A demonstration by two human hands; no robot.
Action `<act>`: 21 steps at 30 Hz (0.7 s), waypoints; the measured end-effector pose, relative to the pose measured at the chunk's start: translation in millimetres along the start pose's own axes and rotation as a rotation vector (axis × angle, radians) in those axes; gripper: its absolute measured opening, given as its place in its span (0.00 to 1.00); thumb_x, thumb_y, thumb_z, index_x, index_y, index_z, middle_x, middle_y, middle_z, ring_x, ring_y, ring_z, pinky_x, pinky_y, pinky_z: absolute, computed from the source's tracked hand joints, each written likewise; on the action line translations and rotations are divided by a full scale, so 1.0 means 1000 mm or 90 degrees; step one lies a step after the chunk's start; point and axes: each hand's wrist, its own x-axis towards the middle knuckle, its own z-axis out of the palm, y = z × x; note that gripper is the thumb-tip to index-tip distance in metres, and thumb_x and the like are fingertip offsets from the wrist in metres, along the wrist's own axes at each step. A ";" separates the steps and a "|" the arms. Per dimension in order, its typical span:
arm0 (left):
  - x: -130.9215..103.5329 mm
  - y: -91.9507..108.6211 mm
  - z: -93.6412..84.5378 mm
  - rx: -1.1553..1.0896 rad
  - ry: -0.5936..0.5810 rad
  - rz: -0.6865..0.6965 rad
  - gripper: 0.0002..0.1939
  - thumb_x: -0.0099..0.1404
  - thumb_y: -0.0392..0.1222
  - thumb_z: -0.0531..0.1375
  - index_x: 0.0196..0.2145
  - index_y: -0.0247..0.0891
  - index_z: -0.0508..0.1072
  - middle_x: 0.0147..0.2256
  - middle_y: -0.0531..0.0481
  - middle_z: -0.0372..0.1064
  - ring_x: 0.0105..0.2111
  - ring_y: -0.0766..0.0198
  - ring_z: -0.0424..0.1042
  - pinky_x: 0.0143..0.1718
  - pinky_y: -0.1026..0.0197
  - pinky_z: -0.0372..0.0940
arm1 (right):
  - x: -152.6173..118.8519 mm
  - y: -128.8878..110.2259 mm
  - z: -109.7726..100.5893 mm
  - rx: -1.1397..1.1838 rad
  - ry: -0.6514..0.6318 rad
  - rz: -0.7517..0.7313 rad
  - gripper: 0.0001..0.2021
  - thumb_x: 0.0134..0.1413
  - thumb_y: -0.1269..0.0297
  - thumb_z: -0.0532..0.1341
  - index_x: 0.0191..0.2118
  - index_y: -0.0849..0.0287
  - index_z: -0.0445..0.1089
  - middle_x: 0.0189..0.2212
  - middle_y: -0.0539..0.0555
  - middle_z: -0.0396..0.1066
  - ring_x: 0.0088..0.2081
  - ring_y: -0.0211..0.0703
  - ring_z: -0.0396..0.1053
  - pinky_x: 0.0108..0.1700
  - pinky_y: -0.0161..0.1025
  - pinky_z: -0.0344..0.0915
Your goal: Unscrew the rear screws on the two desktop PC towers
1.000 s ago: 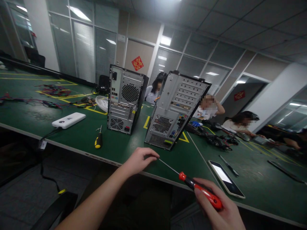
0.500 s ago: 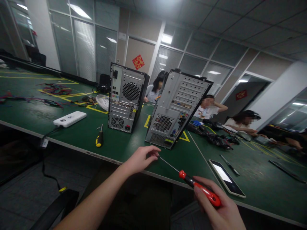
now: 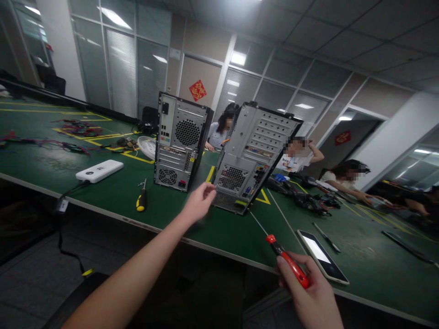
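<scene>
My right hand [image 3: 305, 283] grips a screwdriver [image 3: 288, 261] by its red and black handle. Its thin shaft slants up and left, with the tip near the lower right corner of a silver and black computer tower [image 3: 245, 160]. At that tower's lower left edge is my left hand [image 3: 200, 201], thumb and fingers pinched together; whatever they hold is hidden, and contact with the case is unclear. A second computer tower [image 3: 178, 141] stands to the left with its back panel facing me. Left of my left hand lies a yellow and black screwdriver [image 3: 141, 199], small metal bits near its shaft.
On the green table lie a white power bank [image 3: 99, 171] with a cable, a phone [image 3: 322, 256], a pen [image 3: 326, 236], tangled wires [image 3: 77, 128] and black cables [image 3: 308, 196]. Several people sit across and along the table. The table's front edge [image 3: 151, 226] runs beneath my forearm.
My left hand has moved from the screwdriver tip up and left to the right-hand tower's lower left edge. The red screwdriver has shifted slightly up and right, its tip now by the tower's lower right corner.
</scene>
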 end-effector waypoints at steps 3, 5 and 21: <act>0.043 -0.003 0.001 0.057 0.054 -0.030 0.13 0.72 0.48 0.54 0.43 0.39 0.73 0.45 0.44 0.77 0.46 0.57 0.75 0.52 0.55 0.67 | 0.004 0.011 0.004 0.018 -0.013 0.012 0.25 0.47 0.38 0.69 0.37 0.57 0.69 0.22 0.50 0.72 0.23 0.43 0.70 0.28 0.38 0.66; 0.065 -0.008 0.005 0.114 0.069 -0.061 0.14 0.73 0.50 0.53 0.43 0.38 0.73 0.47 0.42 0.76 0.50 0.55 0.74 0.55 0.54 0.65 | 0.006 0.019 0.008 -0.004 0.004 0.009 0.25 0.50 0.38 0.67 0.37 0.56 0.68 0.21 0.47 0.70 0.22 0.41 0.67 0.26 0.36 0.63; 0.065 -0.054 0.017 0.122 -0.034 -0.130 0.28 0.74 0.61 0.46 0.52 0.41 0.76 0.55 0.43 0.76 0.59 0.50 0.71 0.62 0.53 0.61 | -0.015 0.032 0.068 -0.289 0.085 -0.061 0.19 0.60 0.43 0.58 0.40 0.54 0.71 0.30 0.57 0.77 0.30 0.53 0.75 0.32 0.41 0.63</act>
